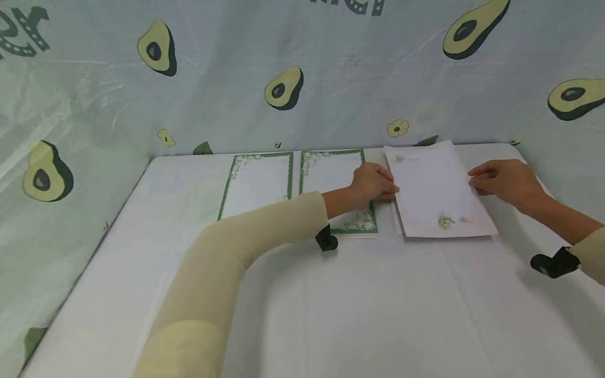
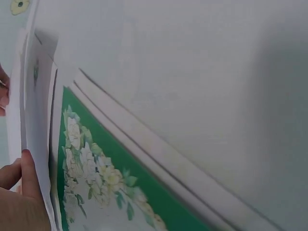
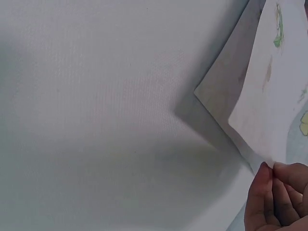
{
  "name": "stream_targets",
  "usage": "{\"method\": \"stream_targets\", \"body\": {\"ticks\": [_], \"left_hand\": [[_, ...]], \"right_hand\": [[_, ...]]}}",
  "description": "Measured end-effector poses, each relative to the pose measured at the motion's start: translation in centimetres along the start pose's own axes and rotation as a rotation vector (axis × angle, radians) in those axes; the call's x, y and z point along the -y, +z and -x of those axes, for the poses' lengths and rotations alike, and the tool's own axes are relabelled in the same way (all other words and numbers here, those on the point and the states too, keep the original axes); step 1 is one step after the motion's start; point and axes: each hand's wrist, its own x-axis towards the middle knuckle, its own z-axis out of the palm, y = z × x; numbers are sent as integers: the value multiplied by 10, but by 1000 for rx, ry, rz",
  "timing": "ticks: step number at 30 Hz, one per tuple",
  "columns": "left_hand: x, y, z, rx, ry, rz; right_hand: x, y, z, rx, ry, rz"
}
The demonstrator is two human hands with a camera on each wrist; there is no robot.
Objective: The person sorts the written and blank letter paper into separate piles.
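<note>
A white sheet of paper [image 1: 435, 184] with small floral prints is raised at the right of the table. My left hand [image 1: 373, 181] pinches its left edge between thumb and fingers. At the opposite edge, my right hand [image 1: 506, 181] pinches the paper; the right wrist view shows the thumb and fingertips [image 3: 263, 168] meeting on it. Below lies another paper [image 3: 224, 89], its corner apart from the lifted sheet. In the left wrist view, the held sheet stands almost edge-on beside a paper with a green floral border [image 2: 103, 178].
Two piles of green-bordered paper lie left of the held sheet: a far-left one [image 1: 260, 184] and a middle one [image 1: 331, 170], partly behind my left forearm. The white-covered table [image 1: 378, 315] backs onto an avocado-print sheet [image 1: 227, 63].
</note>
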Motion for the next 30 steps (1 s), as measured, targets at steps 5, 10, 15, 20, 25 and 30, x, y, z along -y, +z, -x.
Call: {"method": "stream_targets", "body": {"ticks": [5,10,15,20,25,30], "left_hand": [[-2,1,-3,-23,9,-33],[-2,1,-7,-23,12,-69],[-2,1,-10,-28,4,-131],[-4,-3,-10,-9,26,-121],[-5,-3,-10,-2,24,-147],[-1,-4,-18,42,-19,-144]], "right_hand": [[-2,1,-7,-12,11,-43],[-4,9,-10,-13,42,-91],[-3,15,-8,-29,52,-87],[0,15,-8,-50,57,-50],[-2,17,-8,-39,56,-64],[-5,19,-8,-38,65,-48]]}}
